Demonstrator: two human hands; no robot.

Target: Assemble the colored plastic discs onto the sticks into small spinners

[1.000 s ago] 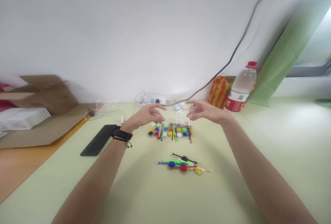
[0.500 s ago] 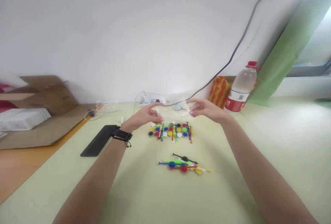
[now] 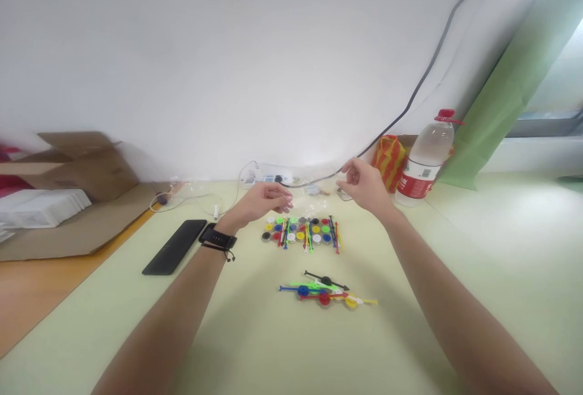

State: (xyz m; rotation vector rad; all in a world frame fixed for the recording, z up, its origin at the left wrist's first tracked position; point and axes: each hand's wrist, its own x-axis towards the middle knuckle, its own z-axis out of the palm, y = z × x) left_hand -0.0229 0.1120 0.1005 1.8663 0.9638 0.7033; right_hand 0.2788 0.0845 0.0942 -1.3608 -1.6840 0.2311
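Observation:
My left hand point(image 3: 268, 202) has its fingertips and thumb closed on the near-left edge of a clear plastic bag point(image 3: 313, 205). My right hand point(image 3: 363, 185) is raised at the bag's right side, fingers curled toward the thumb; the film there is faint, but seems to run up to the fingertips. Under the bag, rows of coloured round discs point(image 3: 300, 236) lie with bundles of thin coloured arrows point(image 3: 308, 237) between them. Closer to me is a loose pile of arrow spinners point(image 3: 324, 299) in black, blue, green, red, white and yellow, with arrows fitted on round bases.
A black phone point(image 3: 175, 247) lies beside my left wrist. At left are an open cardboard box point(image 3: 86, 161) and white stacked pieces point(image 3: 43, 206). A large water bottle point(image 3: 423, 161) and a red-yellow bag point(image 3: 388, 161) stand at right. A dark cable point(image 3: 416, 94) runs down the wall.
My right hand has risen and moved slightly right, away from my left hand. The bag between them looks flatter and less crumpled. The discs and spinners have stayed in place.

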